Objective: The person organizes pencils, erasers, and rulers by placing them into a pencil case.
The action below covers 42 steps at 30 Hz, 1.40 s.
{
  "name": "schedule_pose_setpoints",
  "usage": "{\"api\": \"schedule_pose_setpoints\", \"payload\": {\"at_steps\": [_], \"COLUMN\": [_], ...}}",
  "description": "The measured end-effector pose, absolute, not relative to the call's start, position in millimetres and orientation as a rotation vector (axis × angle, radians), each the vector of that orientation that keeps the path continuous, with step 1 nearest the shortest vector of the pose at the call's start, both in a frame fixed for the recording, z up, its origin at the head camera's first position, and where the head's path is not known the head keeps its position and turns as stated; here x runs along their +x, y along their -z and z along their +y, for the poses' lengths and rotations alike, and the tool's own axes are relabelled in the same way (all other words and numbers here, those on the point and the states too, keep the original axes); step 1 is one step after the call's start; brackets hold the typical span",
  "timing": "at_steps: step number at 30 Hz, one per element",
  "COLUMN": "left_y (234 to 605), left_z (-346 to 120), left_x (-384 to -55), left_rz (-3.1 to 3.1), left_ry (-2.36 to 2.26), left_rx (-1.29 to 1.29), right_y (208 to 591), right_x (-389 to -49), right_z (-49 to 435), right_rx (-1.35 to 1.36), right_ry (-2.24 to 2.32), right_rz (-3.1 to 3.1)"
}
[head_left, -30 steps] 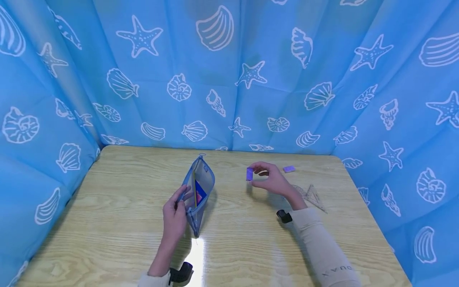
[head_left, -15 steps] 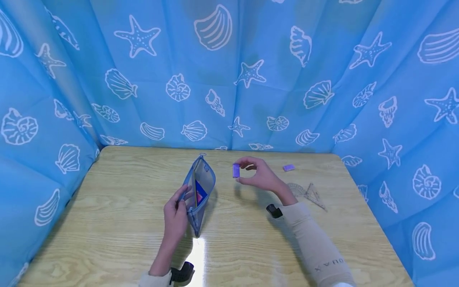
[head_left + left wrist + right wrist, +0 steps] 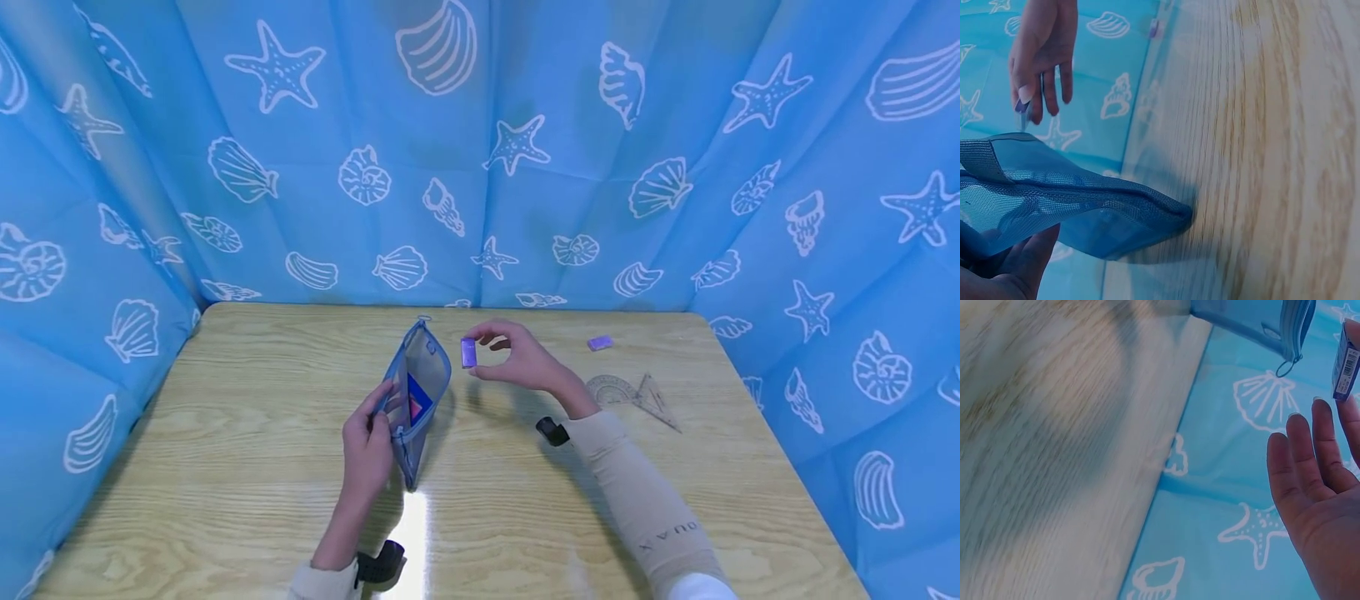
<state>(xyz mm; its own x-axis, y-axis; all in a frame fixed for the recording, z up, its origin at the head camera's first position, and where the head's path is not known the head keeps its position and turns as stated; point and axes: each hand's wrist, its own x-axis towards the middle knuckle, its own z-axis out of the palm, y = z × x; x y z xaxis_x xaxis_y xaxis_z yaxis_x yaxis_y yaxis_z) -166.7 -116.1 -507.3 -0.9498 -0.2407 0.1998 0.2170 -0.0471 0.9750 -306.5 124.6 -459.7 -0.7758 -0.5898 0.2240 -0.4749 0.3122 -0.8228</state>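
Note:
My left hand [image 3: 367, 454] grips one side of a blue mesh zip pouch [image 3: 411, 458], holding it tilted on the table with its mouth open. A blue item with a pink patch [image 3: 417, 404] shows inside. Just right of the pouch mouth, my right hand [image 3: 521, 358] pinches a small purple box [image 3: 468, 353] between thumb and fingertips, above the table. A barcode label shows on the box [image 3: 1346, 369] in the right wrist view, where the other fingers are spread. In the left wrist view, the pouch [image 3: 1104, 194] hides part of the left hand's fingers.
Another small purple block [image 3: 600, 342] lies at the back right of the wooden table [image 3: 225, 417]. Nearer, beneath the right forearm's far side, are a clear protractor [image 3: 611, 389] and a clear set square [image 3: 657, 402]. A blue shell-print curtain [image 3: 450, 150] borders the table.
My right hand has carried the purple box leftward and slightly up in view, from over mid-table to close beside the pouch mouth. The left hand keeps its grip on the pouch.

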Motion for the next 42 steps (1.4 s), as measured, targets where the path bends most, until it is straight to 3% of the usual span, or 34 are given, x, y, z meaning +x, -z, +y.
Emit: {"api": "schedule_pose_setpoints", "payload": {"at_steps": [42], "left_y": [505.6], "left_z": [-113.6], "left_x": [-164.8], "left_rz": [-1.944], "left_ry": [2.067], "left_rx": [0.015], "right_y": [451.7], "right_x": [-313.5], "right_z": [81.7], "right_rx": [-1.096], "right_ry": [1.138], "right_rz": [2.568]}}
